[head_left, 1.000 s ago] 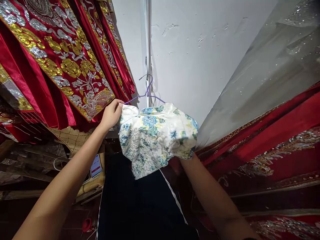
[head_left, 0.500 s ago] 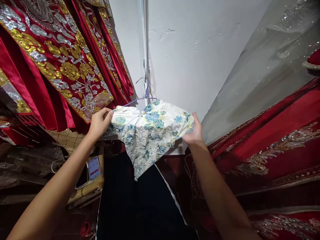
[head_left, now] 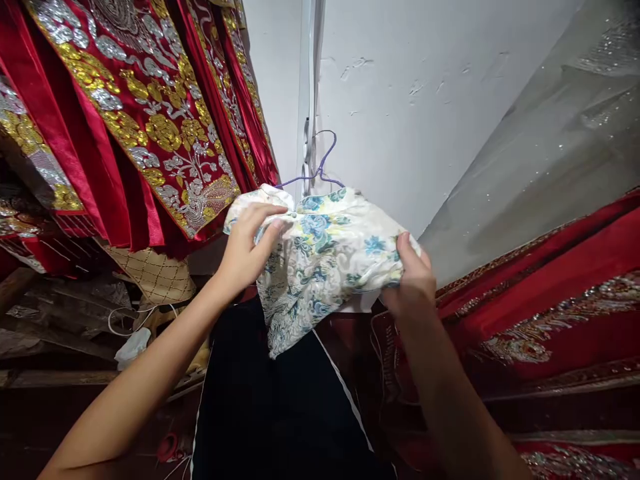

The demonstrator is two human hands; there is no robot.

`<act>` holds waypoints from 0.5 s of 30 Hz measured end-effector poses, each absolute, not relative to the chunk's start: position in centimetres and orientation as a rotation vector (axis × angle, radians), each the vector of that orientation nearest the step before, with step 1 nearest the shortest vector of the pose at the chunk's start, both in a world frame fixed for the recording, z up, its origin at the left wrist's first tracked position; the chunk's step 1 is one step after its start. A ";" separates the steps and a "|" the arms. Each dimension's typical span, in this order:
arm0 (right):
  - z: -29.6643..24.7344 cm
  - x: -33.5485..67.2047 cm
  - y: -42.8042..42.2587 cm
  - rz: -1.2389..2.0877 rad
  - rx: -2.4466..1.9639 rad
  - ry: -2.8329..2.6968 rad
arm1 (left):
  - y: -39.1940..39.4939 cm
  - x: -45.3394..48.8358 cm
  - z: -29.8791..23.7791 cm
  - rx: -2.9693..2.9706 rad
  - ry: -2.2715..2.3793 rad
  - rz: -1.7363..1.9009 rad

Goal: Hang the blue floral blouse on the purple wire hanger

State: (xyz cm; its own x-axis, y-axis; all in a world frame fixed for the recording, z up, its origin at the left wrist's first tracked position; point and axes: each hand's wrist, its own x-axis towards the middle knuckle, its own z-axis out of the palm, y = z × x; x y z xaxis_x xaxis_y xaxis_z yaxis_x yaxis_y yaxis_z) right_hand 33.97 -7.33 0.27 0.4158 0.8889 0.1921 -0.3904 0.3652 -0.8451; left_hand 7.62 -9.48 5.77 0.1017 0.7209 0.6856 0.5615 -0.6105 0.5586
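Note:
A white garment with blue and green flowers and a stand collar (head_left: 320,247) hangs on a thin purple wire hanger (head_left: 327,157) in front of me. My left hand (head_left: 250,247) lies over the garment's left front, its thumb and fingers apart beside the small button at the collar. My right hand (head_left: 415,270) grips the sleeve end on the right, thumb on top, with the lower fingers blurred and partly hidden. The garment's lower end tapers to a point over my dark trousers (head_left: 280,393).
Red costumes with gold and silver embroidery (head_left: 165,127) hang on the left. A sheer grey sparkly fabric (head_left: 540,173) and red beaded garments (head_left: 560,287) hang on the right. A metal upright (head_left: 307,80) runs up the white wall (head_left: 400,80). A white cable (head_left: 117,323) lies low on the left.
My left hand has left the left shoulder edge and moved right to the collar button. The hanger's hook has swung to the right. My right hand still holds the sleeve end, its thumb now on top.

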 end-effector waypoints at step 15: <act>0.0 32.8 -14.9 1.030 -0.728 -1.703 | -11.9 7.8 5.9 1.194 0.803 1.244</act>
